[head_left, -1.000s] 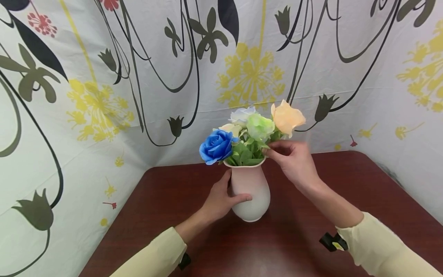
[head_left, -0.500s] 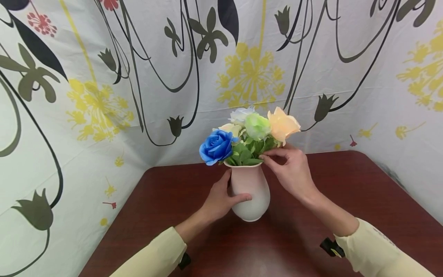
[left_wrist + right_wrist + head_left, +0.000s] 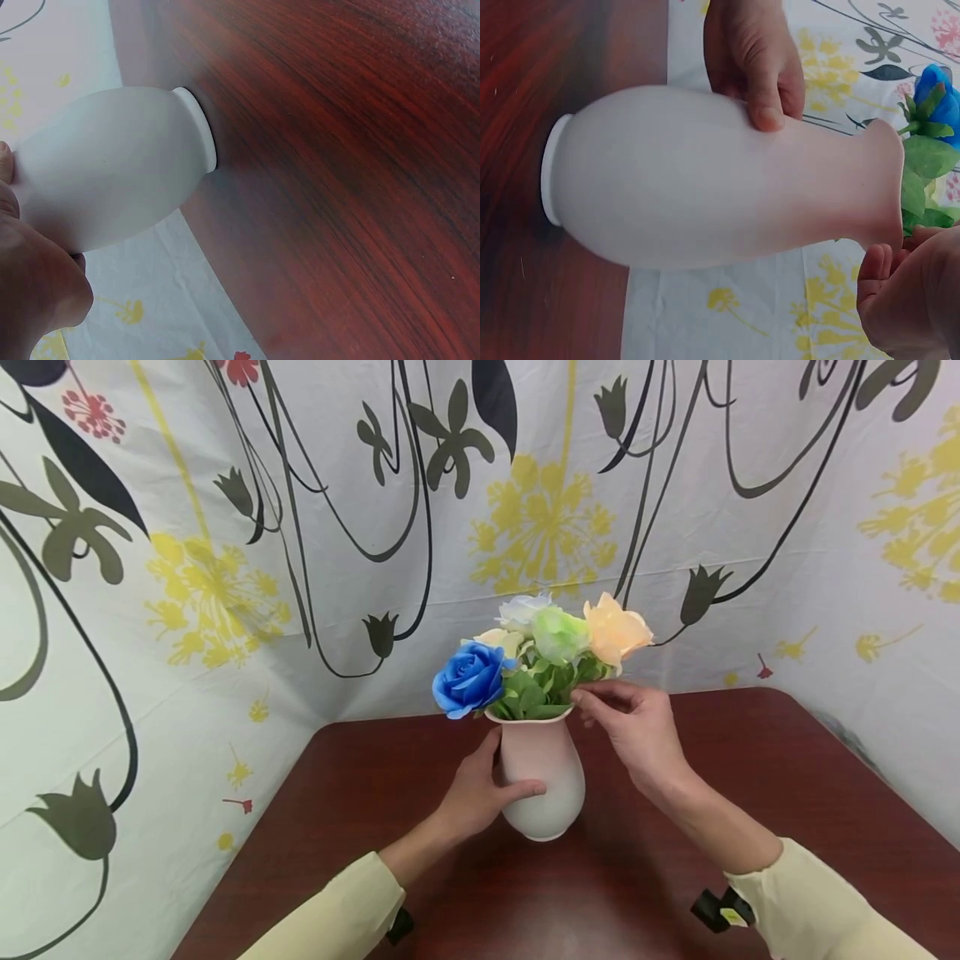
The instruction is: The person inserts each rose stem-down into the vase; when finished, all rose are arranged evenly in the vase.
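Note:
A white vase [image 3: 551, 747], pinkish toward its neck, stands upright on the table. My left hand [image 3: 476, 793] grips its left side, thumb across the front; the other fingers are partly hidden behind it. Artificial roses fill the mouth: blue [image 3: 470, 679] at the left, cream, pale white, green [image 3: 560, 635], and a peach rose [image 3: 617, 631] at the right. At the right of the rim, my right hand [image 3: 641, 727] pinches the peach rose low among the green leaves [image 3: 531, 696]; the stem there is hidden. In the right wrist view, the curled fingers [image 3: 874, 274] sit right at the rim.
The dark red-brown wooden table [image 3: 360, 827] extends around the vase. Behind it and along both sides hangs a white cloth [image 3: 360, 510] printed with flowers. Dark wrist devices [image 3: 720, 910] show under the pale yellow sleeves.
The right hand has come down toward the rim, and the peach rose has sunk lower and left, closer to the green one. Lately the hand shifted slightly right. The left hand and vase stay put.

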The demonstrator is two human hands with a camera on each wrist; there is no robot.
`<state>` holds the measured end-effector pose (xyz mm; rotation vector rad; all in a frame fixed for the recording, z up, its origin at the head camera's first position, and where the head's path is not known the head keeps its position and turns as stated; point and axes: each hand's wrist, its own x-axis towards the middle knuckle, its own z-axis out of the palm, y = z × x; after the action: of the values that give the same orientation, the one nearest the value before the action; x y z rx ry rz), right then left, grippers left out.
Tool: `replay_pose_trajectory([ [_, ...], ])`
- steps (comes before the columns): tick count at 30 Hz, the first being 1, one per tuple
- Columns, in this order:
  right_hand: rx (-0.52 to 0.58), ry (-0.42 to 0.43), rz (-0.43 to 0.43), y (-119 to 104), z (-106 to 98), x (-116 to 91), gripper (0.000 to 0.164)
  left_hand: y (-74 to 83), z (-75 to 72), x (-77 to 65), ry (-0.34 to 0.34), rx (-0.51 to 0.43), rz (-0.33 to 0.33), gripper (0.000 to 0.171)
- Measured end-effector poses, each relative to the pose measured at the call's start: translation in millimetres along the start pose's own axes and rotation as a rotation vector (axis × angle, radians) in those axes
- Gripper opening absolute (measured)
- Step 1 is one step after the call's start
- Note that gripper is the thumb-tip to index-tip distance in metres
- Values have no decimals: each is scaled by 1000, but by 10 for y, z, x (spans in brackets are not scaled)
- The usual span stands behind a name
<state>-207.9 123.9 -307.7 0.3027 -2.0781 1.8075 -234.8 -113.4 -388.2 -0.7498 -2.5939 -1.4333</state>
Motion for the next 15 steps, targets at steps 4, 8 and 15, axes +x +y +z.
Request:
replay_pose_trajectory([
  [4,57,19,42,7,22,22,32,-2,0,-4,-2,-5,-4,90],
  [8,91,29,65,7,49,40,33,1,0,-6,-3,-8,-5,90],
  [15,38,33,24,22,78,23,27,3,0,-1,-3,-7,-7,90],
])
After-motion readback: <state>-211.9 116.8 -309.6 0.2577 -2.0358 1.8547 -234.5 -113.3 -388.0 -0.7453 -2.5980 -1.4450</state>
